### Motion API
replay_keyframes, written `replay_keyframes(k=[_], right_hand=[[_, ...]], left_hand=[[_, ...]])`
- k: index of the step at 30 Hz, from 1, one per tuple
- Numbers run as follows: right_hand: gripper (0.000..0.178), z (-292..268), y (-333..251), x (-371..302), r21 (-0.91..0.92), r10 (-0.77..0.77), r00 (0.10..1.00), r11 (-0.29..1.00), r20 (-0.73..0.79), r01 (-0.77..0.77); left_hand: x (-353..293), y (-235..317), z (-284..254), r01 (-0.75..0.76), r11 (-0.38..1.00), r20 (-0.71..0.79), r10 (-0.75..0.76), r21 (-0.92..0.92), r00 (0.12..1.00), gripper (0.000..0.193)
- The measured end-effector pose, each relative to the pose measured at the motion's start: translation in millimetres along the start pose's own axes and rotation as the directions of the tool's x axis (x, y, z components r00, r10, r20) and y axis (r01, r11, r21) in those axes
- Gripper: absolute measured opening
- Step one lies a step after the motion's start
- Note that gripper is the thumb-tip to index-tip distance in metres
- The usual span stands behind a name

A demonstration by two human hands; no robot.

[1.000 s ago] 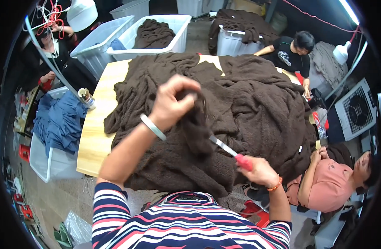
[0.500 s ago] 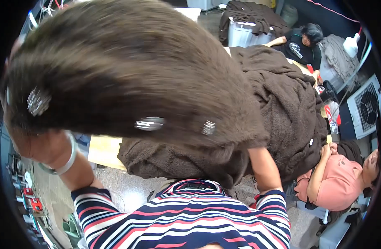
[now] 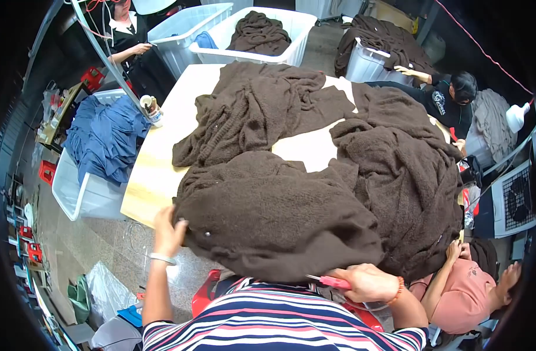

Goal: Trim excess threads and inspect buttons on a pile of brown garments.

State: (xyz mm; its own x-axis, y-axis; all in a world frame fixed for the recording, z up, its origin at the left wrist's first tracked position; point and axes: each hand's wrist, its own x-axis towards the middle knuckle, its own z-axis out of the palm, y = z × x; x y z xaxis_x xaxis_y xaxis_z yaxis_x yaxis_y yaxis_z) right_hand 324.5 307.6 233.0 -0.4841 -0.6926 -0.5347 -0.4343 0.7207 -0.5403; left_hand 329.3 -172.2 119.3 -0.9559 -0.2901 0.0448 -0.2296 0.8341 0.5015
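A dark brown fleecy cloth piece (image 3: 274,205) lies spread over the near edge of the table, with a small shiny stud (image 3: 208,234) near its left end. Beside its left edge is my left hand (image 3: 170,231), open, its thumb apart from the fingers. My right hand (image 3: 370,285) is closed around a small red-handled tool (image 3: 335,282) at the cloth's near right edge. A thin metal tip points left from the handle; its exact kind is unclear.
More brown cloth lies on the pale table (image 3: 145,193), including a large heap (image 3: 402,175) on the right. Left stands a bin of blue cloth (image 3: 107,134); white bins (image 3: 300,35) stand behind. Co-workers sit at right, one in a pink top (image 3: 464,286); another person stands far left.
The brown cloth, held up close before me, has come down onto the table edge. Both my hands have lowered, and the left no longer grips it. The red-handled tool now shows.
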Motion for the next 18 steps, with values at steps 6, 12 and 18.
replay_keyframes(k=[6,12,18], right_hand=[[0.044,-69.9,-14.9,20.6,0.464,0.052,0.964,0.882,-0.262,0.079],[0.043,-35.2,55.3,126.9,0.547,0.149,0.965,0.837,-0.217,-0.007],[0.033,-63.6,65.5,150.2,0.801,0.376,0.925,0.536,0.058,-0.268]], left_hand=[[-13.7,94.9,66.7,-0.675,0.734,0.448,0.629,-0.072,0.635,0.083],[55.5,107.0,77.0,-0.660,0.599,0.570,0.764,-0.453,0.302,0.063],[238.8,64.9,119.0,0.081,0.728,0.443,0.321,-0.681,0.837,0.043]])
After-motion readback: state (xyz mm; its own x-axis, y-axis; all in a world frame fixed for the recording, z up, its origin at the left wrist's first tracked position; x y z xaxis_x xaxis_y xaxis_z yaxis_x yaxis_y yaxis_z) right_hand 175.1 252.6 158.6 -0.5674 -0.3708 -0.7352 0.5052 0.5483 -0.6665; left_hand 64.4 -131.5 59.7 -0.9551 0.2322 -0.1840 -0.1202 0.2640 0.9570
